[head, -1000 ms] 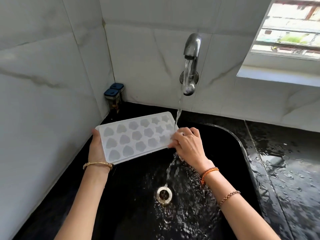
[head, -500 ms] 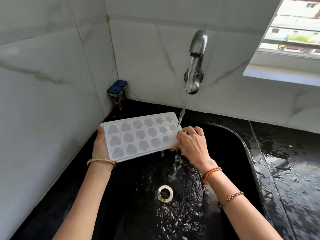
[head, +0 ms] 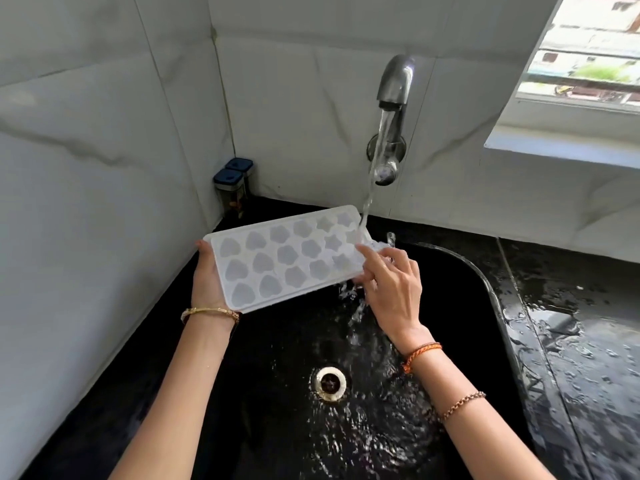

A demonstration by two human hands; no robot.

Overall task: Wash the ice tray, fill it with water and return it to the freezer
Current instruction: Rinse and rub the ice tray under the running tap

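Observation:
A white ice tray (head: 277,261) with heart and star moulds hangs tilted over the black sink (head: 485,282). My left hand (head: 207,282) grips its left end from below. My right hand (head: 391,285) holds the right end, with fingers on top of the tray and the rest beneath. Water runs from the steel tap (head: 393,88) onto the tray's right corner and spills down toward the drain (head: 330,383).
Two small jars with dark blue lids (head: 233,187) stand in the back left corner against the marble wall. The black counter (head: 571,323) to the right is wet. A window ledge (head: 561,150) juts out at upper right.
The tray's right end has come under the stream, so water now hits its corner and splashes. My right hand's fingers have shifted on top of the tray.

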